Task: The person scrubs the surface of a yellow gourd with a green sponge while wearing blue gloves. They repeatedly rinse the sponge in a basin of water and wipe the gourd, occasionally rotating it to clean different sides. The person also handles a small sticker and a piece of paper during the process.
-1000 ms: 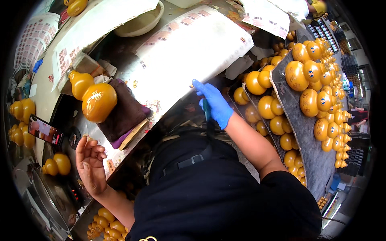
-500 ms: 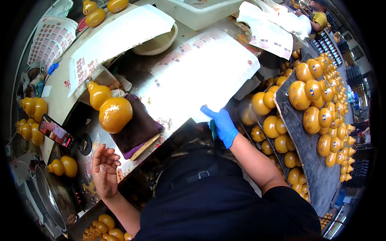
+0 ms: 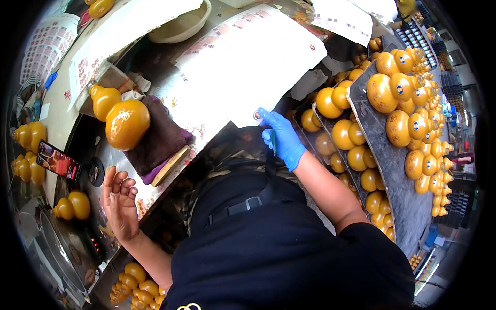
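My left hand [image 3: 120, 204], bare, is raised palm-up beside the work surface, fingers apart and nothing in it. Over the near corner of a white sticker sheet [image 3: 253, 57] is my right hand [image 3: 284, 137] in a blue glove. Its fingers are curled around a slim dark green tool [image 3: 273, 138], whose kind I cannot make out. The index fingertip is at a small round sticker [image 3: 256, 115] by the sheet's edge; whether it is lifted is unclear. A glossy yellow-brown gourd-shaped bottle [image 3: 126, 124] lies on a dark cushion [image 3: 160, 137], near my left hand.
A rack [image 3: 356, 98] of similar gourd bottles stands at right. A phone [image 3: 58, 160] on a round stand is left of my left hand, with more gourd bottles [image 3: 73, 205] near it. A white bowl [image 3: 181, 31] and other printed sheets [image 3: 49, 46] lie farther back.
The view has shifted, so the table things sit higher and further left. My right hand's fingers have curled in more, and the round sticker now shows at its fingertip. My left hand stays raised.
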